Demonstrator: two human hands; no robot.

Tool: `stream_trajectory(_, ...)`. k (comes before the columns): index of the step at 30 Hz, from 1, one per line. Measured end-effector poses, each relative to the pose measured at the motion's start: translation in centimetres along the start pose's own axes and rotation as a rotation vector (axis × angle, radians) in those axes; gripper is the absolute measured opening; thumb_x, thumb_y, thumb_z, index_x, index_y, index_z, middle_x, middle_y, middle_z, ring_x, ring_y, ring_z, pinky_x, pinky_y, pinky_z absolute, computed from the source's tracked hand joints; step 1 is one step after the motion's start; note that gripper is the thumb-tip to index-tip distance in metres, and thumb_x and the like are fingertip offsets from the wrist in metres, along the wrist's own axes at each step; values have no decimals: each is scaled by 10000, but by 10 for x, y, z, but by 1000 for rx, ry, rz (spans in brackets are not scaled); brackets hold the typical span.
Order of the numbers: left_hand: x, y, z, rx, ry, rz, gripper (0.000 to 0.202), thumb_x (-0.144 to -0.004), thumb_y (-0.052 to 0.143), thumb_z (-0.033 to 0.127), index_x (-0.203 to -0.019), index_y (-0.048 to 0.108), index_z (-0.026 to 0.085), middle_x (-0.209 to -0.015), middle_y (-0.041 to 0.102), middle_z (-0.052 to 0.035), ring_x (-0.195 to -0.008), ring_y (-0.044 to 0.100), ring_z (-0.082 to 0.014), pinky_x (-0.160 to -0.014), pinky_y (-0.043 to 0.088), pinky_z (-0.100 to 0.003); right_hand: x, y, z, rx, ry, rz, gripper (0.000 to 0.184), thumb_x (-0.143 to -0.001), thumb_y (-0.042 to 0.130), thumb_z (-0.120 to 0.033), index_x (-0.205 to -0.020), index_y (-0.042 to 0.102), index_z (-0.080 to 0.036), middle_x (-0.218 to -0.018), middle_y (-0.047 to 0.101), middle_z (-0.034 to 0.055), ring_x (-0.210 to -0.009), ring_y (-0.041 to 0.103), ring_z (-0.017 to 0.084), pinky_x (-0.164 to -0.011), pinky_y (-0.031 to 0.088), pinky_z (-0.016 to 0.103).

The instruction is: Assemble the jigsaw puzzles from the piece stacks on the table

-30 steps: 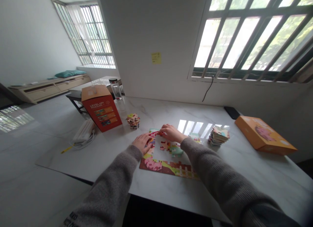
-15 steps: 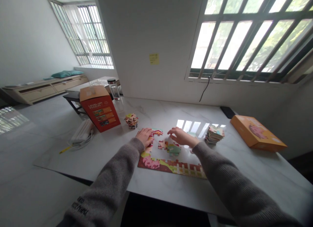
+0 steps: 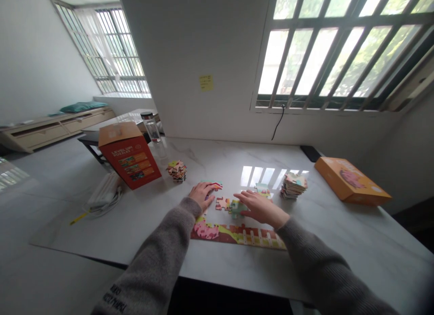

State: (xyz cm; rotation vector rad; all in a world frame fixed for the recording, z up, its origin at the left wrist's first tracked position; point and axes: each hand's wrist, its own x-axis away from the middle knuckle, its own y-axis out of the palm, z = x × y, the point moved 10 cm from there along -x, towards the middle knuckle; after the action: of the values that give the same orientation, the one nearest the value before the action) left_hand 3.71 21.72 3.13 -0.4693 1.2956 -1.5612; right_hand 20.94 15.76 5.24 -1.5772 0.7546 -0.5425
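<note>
A partly joined jigsaw puzzle lies on the white marbled table, its lower strip showing a pink animal and a fence. Over the puzzle's left side rests my left hand, fingers stretched out flat, covering some pieces. My right hand is over the middle, fingers extended and thumb apart, at a green puzzle piece that it partly covers. A pinkish puzzle piece adjoins the green one on the left. Behind my right hand lies a pale green piece.
Stacks of puzzle pieces stand at left and right. Beyond are a red puzzle box, a glass bottle, a white power strip with cable, an orange box and a black phone-like object.
My right hand has come lower and nearer, now over the green piece, uncovering the pale piece behind. My left hand has slid slightly down the puzzle's left side. The view has shifted slightly.
</note>
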Motion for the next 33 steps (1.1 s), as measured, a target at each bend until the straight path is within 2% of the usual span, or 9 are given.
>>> stream_trajectory(5,0,1,1,11,4,-4,401,-873,611,250,-1273,620,267,-1346,595,-57,-1244,513,-275,-1086,396,-460,4,-8,1,47,52,49,546,-857,688,-271,-1378,532,-218,-1081,644,114,-967,623,262,-768,505,342)
stream_trajectory(10,0,2,1,2,2,-21,408,-879,606,251,-1286,611,282,-1357,589,-45,-1252,503,-259,-1095,383,-437,2,-25,19,-6,172,99,653,-870,641,-282,-1485,423,-252,-1109,618,96,-827,626,193,-707,462,288)
stream_trajectory(13,0,2,-1,-9,-17,-26,408,-876,614,250,-1283,612,277,-1356,589,-49,-1248,505,-260,-1092,382,-434,-12,-28,33,2,221,79,546,-872,640,-291,-1401,514,-240,-1113,615,93,-806,630,173,-692,431,263)
stream_trajectory(19,0,2,-2,-10,-17,-16,398,-871,619,235,-1268,618,260,-1357,590,-50,-1253,505,-260,-1087,380,-439,-50,-15,54,77,356,-8,470,-893,666,-418,-1306,585,-208,-1077,692,122,-890,679,232,-730,434,282)
stream_trajectory(21,0,3,-2,-10,-14,-17,397,-871,619,235,-1267,620,263,-1357,590,-47,-1252,504,-258,-1087,380,-436,-58,-12,61,114,417,11,388,-937,608,-451,-1186,662,-158,-1003,718,165,-915,691,278,-766,446,321)
stream_trajectory(24,0,3,-3,-8,-8,-16,408,-870,618,234,-1275,616,278,-1357,588,-42,-1255,502,-256,-1088,378,-433,-62,-10,68,126,465,31,380,-1007,477,-396,-1021,721,-105,-923,723,217,-893,697,307,-771,461,361)
stream_trajectory(27,0,4,-3,-8,-3,-14,416,-867,618,231,-1280,612,282,-1359,586,-41,-1256,501,-255,-1088,376,-433,-62,-12,71,106,406,53,312,-1019,430,-246,-1159,696,-164,-1058,721,170,-999,670,257,-837,466,335)
stream_trajectory(30,-1,4,-3,-10,-7,-16,406,-869,615,230,-1272,613,281,-1361,588,-40,-1256,499,-255,-1084,376,-435,-62,-8,58,37,154,23,362,-925,516,-83,-1190,692,-255,-1301,639,89,-1169,584,216,-951,437,304)
stream_trajectory(33,-1,5,-4,-7,-13,-13,403,-869,611,226,-1268,616,281,-1354,592,-39,-1251,501,-256,-1087,373,-437,-57,1,47,-1,5,-20,411,-871,540,-41,-1199,695,-234,-1282,633,106,-1145,581,245,-947,444,339)
